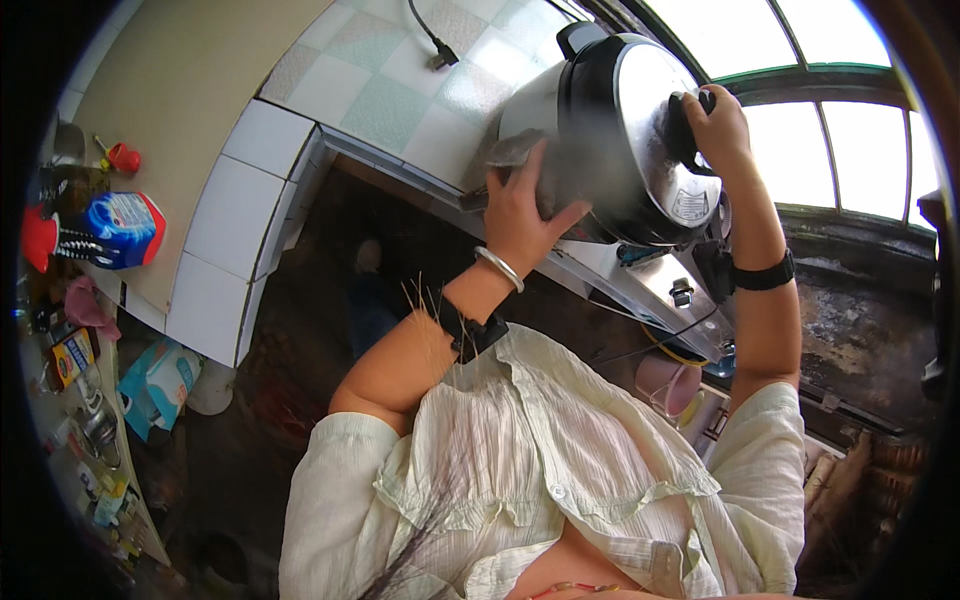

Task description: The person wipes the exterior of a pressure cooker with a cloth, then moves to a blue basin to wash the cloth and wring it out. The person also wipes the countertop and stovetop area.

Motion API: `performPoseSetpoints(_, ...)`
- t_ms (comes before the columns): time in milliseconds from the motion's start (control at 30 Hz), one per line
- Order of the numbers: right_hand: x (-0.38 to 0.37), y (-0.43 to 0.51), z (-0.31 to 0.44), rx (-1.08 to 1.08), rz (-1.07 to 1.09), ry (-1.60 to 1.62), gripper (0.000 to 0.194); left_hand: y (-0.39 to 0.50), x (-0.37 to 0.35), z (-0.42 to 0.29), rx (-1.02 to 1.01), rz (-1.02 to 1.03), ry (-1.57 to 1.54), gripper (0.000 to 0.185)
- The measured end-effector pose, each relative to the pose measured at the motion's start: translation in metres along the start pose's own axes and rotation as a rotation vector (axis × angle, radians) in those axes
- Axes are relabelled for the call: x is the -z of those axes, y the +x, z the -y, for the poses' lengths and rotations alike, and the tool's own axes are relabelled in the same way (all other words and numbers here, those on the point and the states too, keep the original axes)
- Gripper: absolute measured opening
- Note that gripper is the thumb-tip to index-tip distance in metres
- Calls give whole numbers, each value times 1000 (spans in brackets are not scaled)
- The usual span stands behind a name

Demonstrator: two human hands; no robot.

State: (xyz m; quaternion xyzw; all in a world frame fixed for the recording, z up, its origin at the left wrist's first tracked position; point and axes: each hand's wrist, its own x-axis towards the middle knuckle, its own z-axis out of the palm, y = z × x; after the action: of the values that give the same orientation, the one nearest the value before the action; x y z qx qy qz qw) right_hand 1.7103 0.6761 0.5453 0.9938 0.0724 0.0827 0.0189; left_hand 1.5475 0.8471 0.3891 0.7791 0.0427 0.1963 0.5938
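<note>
An electric pressure cooker point(532, 105) with a silvery body and black rim stands on the tiled counter point(375, 97), close to the window. My right hand point(718, 131) is closed around the black handle point(681, 131) on its shiny metal lid point(649, 82). Against the cooker's near side, my left hand point(521, 217) presses a grey-brown cloth point(517, 150), fingers spread over it. Part of the cloth is hidden under that hand, and a blurred patch covers the cooker's middle. A black power cord with a plug connector point(444, 57) lies on the counter behind the cooker.
White tiles point(232, 210) edge the counter at left. Beyond them are a blue detergent bag point(124, 229) and a small red container point(124, 158). A steel appliance with a knob point(681, 292) and a pink bucket point(667, 382) are at right, below the window point(806, 150).
</note>
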Motion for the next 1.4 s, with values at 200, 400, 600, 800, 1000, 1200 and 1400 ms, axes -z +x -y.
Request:
performPoseSetpoints(200,37,22,-45,-124,133,380,39,3,3,-1,-10,50,2,78)
performPoseSetpoints(400,70,33,-91,-266,244,904,34,6,5,-3,15,69,-12,80)
performPoseSetpoints(600,66,25,-86,-194,231,826,37,5,4,0,9,79,-14,79)
performPoseSetpoints(800,40,12,-58,-50,98,607,35,4,2,3,8,89,-11,81)
performPoseSetpoints(1000,19,-8,-12,-15,-16,257,50,3,3,0,-14,61,-12,81)
performPoseSetpoints(1200,15,-19,12,-28,-36,154,48,3,2,0,28,50,-24,81)
performPoseSetpoints(1400,13,-24,16,54,-83,120,43,5,3,2,-12,45,-31,81)
